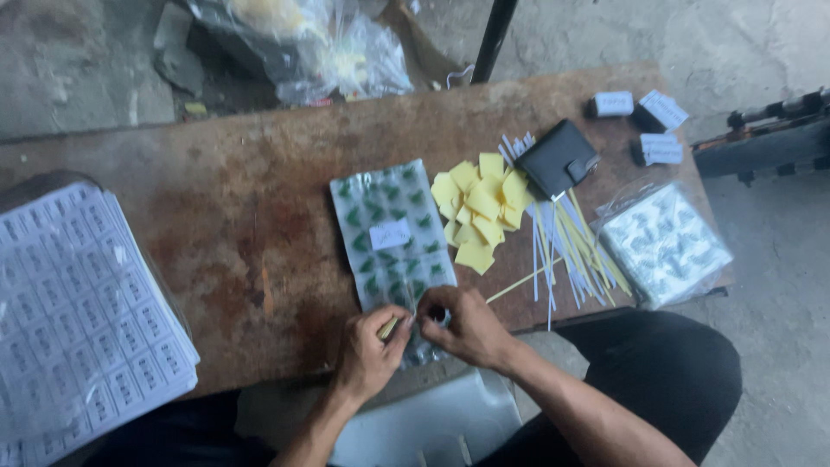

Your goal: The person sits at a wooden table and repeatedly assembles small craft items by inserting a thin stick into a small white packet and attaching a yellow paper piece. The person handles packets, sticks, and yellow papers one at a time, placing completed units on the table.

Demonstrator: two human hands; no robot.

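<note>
At the near edge of the desk (259,225), both hands pinch the bottom of a clear packet of small green pieces (393,233): the left hand (367,350) closes its fingers on a yellow strip (389,327), the right hand (462,327) grips the packet's edge. Holding the film taut near the pinch should keep it neat. Yellow squares (480,212) lie just beside it.

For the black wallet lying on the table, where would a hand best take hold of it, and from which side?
Probably across the short width of the black wallet, from above. It lies flat and closed on the wooden table, angled, with its upper edges bare; its lower edge overlaps the thin strips, so a side approach there would disturb them.
</note>
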